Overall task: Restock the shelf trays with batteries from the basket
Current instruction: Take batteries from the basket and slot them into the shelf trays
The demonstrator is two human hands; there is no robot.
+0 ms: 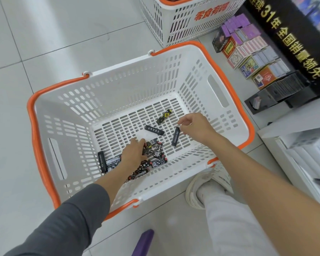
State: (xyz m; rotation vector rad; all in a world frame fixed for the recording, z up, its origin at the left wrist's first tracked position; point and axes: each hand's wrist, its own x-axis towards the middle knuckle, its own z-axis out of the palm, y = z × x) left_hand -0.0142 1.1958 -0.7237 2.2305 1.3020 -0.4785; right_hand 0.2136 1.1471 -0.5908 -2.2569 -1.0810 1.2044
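- Pale grey floor tiles [44, 43] with thin joints fill the left half of the frame, and a white shelf unit [303, 145] runs down the right edge.
- In the upper right, a black display [292, 43] with gold characters stands behind rows of small card boxes [248, 52] in purple, pink, red and blue.
- A second basket [183, 24], white with orange lettering, sits at the top centre, just behind the nearer one.
- Near the lower centre, a white shoe [207, 189] rests beside the basket's near corner, and a purple object [144, 241] pokes in from the bottom edge.
- A slotted white basket [137, 85] with orange handles lies on the floor at mid-frame, and both arms reach over its near rim.
- Loose batteries [153, 150] lie heaped on the basket bottom, left of centre; two lie apart near the middle, and one lies at the left end of the heap.
- Left grip [132, 154] lies palm down on the heap with fingers stretched forward, unclenched, covering several batteries; whether any sit under the palm cannot be told.
- Right grip [194, 126] hangs to the right of centre with fingers curled, its tips pinching the upper end of a black battery [175, 137] whose lower end rests on the basket bottom.
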